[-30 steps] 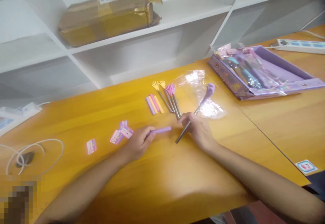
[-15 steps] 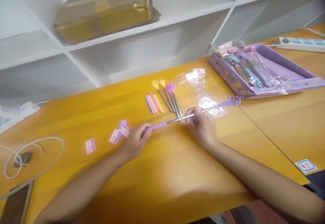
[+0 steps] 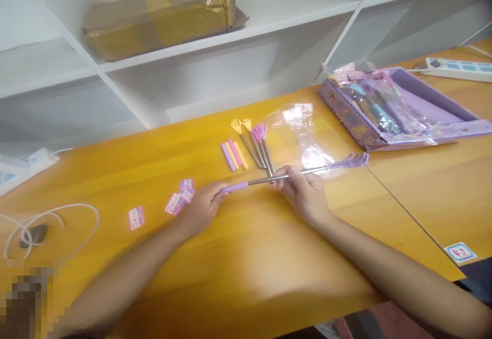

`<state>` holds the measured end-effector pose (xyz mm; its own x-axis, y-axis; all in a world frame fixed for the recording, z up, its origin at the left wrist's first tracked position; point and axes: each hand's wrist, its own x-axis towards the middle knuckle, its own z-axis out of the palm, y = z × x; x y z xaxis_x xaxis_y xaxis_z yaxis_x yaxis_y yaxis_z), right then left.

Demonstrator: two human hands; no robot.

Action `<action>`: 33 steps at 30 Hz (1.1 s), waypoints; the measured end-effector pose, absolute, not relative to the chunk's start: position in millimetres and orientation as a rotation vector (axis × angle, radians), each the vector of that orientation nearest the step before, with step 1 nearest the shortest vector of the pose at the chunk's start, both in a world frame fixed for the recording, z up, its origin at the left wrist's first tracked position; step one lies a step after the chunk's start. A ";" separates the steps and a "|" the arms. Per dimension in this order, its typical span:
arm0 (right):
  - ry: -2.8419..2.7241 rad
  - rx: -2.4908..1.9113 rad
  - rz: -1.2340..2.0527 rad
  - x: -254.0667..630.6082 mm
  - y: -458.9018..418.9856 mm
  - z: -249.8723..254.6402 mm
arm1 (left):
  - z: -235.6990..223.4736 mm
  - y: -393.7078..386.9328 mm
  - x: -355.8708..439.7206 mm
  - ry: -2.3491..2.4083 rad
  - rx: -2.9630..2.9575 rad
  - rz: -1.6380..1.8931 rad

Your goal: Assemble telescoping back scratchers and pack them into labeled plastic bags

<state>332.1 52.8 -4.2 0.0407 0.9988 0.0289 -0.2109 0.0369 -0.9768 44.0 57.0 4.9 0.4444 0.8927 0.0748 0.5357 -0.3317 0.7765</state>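
Note:
My left hand (image 3: 203,207) is closed round a purple handle sleeve (image 3: 236,187), which meets the end of a metal rod. My right hand (image 3: 305,195) grips that rod by its middle; the rod belongs to a back scratcher (image 3: 348,161) with a purple claw head pointing right. Just beyond my hands lie several more back scratchers (image 3: 258,136) with yellow, pink and purple heads and bare metal rods. Beside them rest several loose handle sleeves (image 3: 234,154) in purple, yellow and pink.
Small printed cards (image 3: 177,202) lie left of my left hand. A clear plastic bag (image 3: 298,116) is behind my right hand. An open purple box (image 3: 346,116) with wrapped items stands at right. White cable (image 3: 92,211) coils at left; a cardboard parcel (image 3: 165,19) sits on the shelf.
The back scratcher's rod has swung from slanting to nearly level, its claw now to the right. Its bare end has come together with the purple sleeve in my left hand.

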 end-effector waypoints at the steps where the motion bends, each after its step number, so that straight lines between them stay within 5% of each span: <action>1: -1.055 -1.045 1.249 332.5 52.6 -4.6 | 5.0 57.8 43.2 1.187 2.018 0.649; 19: -1.055 -0.865 1.474 332.7 66.0 10.5 | -3.1 67.4 37.8 1.115 1.529 0.790; 33: -0.933 -0.891 1.070 417.3 119.1 22.7 | 8.1 62.8 42.1 1.149 1.585 0.713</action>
<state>417.3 119.1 22.7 0.2070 0.9619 0.1786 -0.3081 0.2374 -0.9213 42.1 62.8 8.1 0.3722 0.9235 -0.0929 0.3273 -0.0369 0.9442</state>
